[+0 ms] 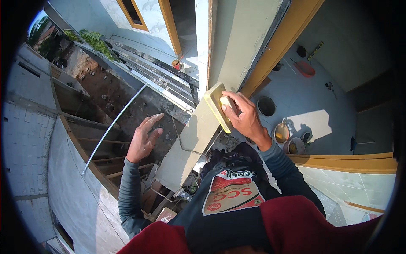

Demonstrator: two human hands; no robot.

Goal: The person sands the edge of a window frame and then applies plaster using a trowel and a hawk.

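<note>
My right hand (244,116) grips the handle of a pale yellow plastering float (217,106). The float is tilted, its bright yellow edge facing me. Its face lies against or close to the plastered wall strip (228,55); whether it touches, I cannot tell. My left hand (144,137) hangs in the air to the left, fingers stretched out and apart, with nothing in it. Pale dust marks its fingers. Below and between the hands is a smooth grey-beige plastered surface (198,127), partly in sunlight, with a bent wire (182,142) over it.
On the right, beyond an orange-brown frame (279,46), a tiled floor holds a dark bucket (266,106), a container of mix (281,133) and a red basin (304,69). At left are a dark railing (156,63), a pale pipe (114,122) and a drop to rubble (101,91).
</note>
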